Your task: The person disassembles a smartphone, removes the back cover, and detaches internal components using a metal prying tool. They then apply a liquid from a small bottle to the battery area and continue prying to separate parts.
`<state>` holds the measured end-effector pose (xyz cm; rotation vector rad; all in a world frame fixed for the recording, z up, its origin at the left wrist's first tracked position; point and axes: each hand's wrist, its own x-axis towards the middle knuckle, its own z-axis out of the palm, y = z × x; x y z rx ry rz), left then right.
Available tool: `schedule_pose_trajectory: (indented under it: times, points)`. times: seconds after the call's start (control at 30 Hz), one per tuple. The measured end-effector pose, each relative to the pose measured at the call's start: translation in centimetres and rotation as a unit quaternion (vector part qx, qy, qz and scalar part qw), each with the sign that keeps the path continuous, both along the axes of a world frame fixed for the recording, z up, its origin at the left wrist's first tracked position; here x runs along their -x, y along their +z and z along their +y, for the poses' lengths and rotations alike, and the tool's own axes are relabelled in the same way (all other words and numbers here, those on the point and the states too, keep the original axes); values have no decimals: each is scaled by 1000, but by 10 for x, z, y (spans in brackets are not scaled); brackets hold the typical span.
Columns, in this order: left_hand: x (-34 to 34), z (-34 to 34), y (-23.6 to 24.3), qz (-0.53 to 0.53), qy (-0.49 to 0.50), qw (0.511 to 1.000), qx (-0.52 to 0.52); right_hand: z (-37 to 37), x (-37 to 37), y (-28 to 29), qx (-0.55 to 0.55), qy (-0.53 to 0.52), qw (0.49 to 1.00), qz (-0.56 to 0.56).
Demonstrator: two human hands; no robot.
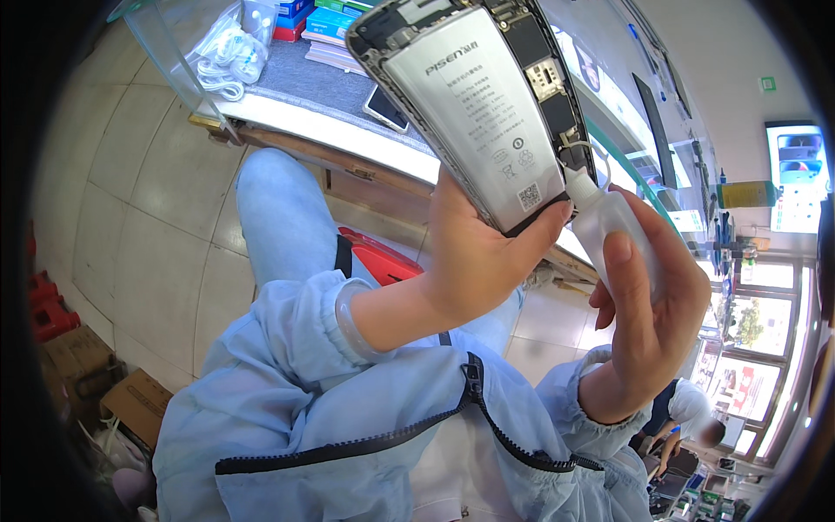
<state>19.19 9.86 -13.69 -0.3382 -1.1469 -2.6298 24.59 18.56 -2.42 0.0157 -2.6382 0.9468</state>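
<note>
An opened, dark-framed smartphone [541,78] is held up in the air over the person's lap and the near edge of the grey-topped counter [291,91], right of centre. The left hand [470,252] grips its near end: the thumb presses along the near right corner, while the other fingers go behind the body and are mostly hidden. This grip probably serves to leave the exposed inside clear and facing the person.

The right hand [657,300] pinches a translucent white plastic squeeze bottle [613,228] between the thumb and the fingers on its far right side; some fingertips curl underneath. The bottle leans so that its white cap meets the phone's right edge, near the left thumb, presumably so that the thin, bent, pale spout [600,158] can reach the inner parts. Whether the spout's tip touches them cannot be told.

The phone is tilted, its far end leaning left and cut off by the upper edge of the view. A long silver rectangular battery [474,113] with dark printing fills most of its inside. Along the right run dark boards and a pale metal plate with small openings.
</note>
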Motion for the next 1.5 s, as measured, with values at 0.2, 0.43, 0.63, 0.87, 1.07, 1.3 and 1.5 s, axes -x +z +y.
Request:
schedule_pose_trajectory:
  times: [0.2, 0.43, 0.63, 0.87, 1.07, 1.3, 1.5]
  points:
    - [0, 0, 2, -19, -13, 1000, -11, 4, -4, 2, 22, -16, 999, -22]
    - [0, -6, 1, 16, -36, 999, 14, 12, -10, 3, 67, -3, 998, -3]
    - [-1, -4, 6, -7, -46, 999, -2, 16, -13, -2, 74, -9, 997, -28]
    - [-2, -7, 7, -6, -56, 998, 32, 14, -12, 0, 79, -19, 996, -23]
    - [-2, -10, 7, -23, -67, 996, 44, 16, -9, -2, 56, 6, 998, -16]
    - [-3, -11, 5, -27, -65, 997, 40, 16, -6, 1, 106, -6, 993, -46]
    - [-3, -13, 7, -21, -84, 995, 45, 19, -7, 2, -17, 34, 999, -24]
